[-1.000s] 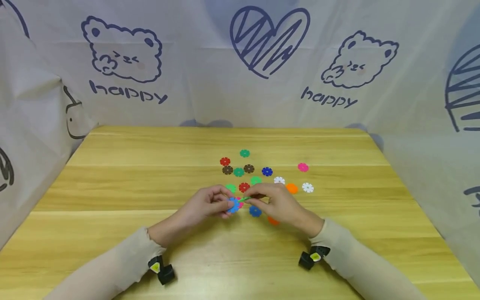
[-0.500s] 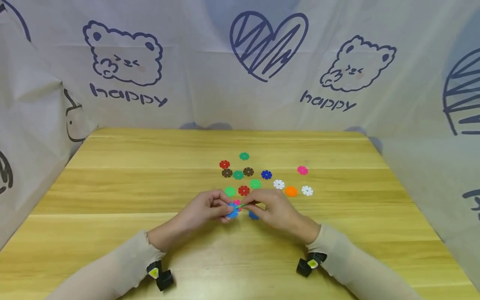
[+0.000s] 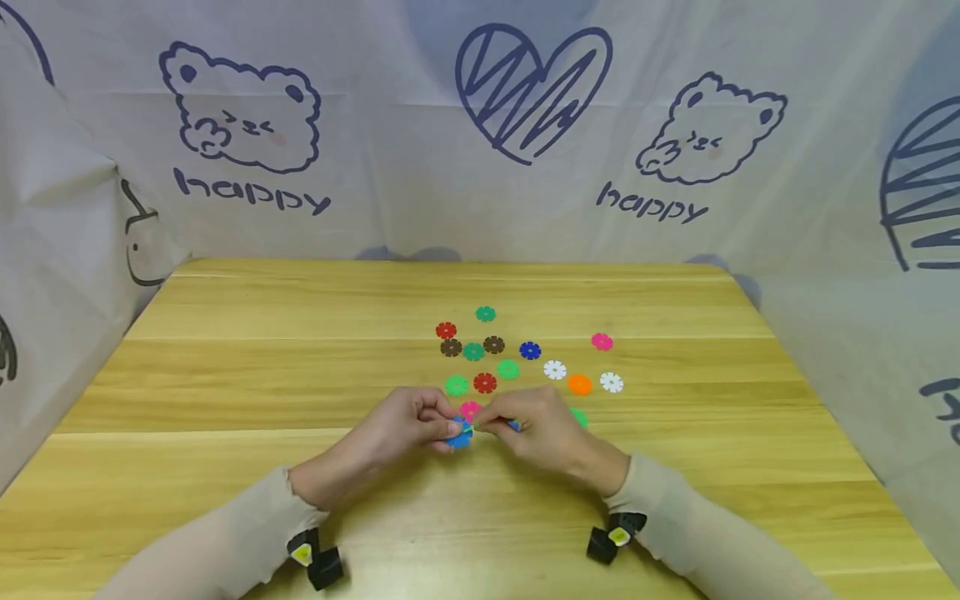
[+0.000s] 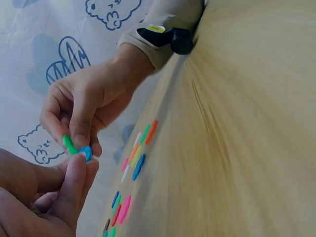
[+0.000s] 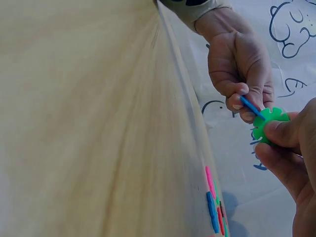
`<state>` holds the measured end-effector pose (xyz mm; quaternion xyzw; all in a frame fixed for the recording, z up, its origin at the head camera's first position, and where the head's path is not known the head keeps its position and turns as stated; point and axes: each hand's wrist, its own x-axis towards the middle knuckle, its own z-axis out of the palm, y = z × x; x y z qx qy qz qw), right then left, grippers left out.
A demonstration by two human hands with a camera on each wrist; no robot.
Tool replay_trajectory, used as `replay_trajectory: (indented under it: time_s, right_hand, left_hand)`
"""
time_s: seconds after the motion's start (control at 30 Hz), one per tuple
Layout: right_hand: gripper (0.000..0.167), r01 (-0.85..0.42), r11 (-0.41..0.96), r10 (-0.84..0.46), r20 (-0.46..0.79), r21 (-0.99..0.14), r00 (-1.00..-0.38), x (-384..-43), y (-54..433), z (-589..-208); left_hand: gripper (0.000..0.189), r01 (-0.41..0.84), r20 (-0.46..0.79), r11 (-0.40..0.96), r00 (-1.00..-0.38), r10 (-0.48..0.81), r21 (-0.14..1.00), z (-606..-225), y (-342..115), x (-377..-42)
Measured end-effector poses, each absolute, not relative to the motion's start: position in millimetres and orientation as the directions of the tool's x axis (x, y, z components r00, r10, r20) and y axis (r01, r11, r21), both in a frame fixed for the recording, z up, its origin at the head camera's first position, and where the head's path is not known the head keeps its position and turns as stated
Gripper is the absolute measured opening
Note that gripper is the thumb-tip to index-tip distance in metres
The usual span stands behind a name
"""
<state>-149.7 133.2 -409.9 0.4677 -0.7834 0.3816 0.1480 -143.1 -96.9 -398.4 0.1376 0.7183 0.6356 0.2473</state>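
My left hand (image 3: 412,423) pinches a blue notched plastic disc (image 3: 458,438) between thumb and fingers, low over the near middle of the table. Close beside it, my right hand (image 3: 543,427) pinches a green notched disc (image 5: 270,121). In the right wrist view the blue disc (image 5: 252,106) appears edge-on, and its edge meets the rim of the green one. The two discs stand at an angle to each other. The left wrist view has the green disc (image 4: 68,144) against the blue disc (image 4: 86,152), partly covered by fingertips.
Several loose discs lie flat beyond the hands, including a pink one (image 3: 470,410), a red one (image 3: 485,382), an orange one (image 3: 580,384) and a white one (image 3: 612,382). Behind the wooden table (image 3: 247,350) hangs a white cloth (image 3: 390,150) with drawings.
Both hands have come slightly nearer the body with their discs. The right hand has moved left, bringing the green disc closer onto the blue one. A green disc now shows beyond the right hand.
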Motion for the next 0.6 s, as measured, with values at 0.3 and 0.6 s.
replay_trajectory:
  time_s: [0.3, 0.6]
  right_hand:
    - [0.016, -0.81, 0.269, -0.6, 0.567, -0.52, -0.564, -148.6, 131.6, -408.6]
    - [0.015, -0.713, 0.285, -0.551, 0.499, -0.641, -0.668, -154.4, 136.6, -406.9]
  left_hand:
    - [0.01, -0.132, -0.195, 0.16, -0.841, 0.504, 0.978, -395.5, -97.1, -143.9]
    - [0.016, -0.103, -0.152, 0.125, -0.853, 0.499, 0.987, -390.6, -96.2, -147.3]
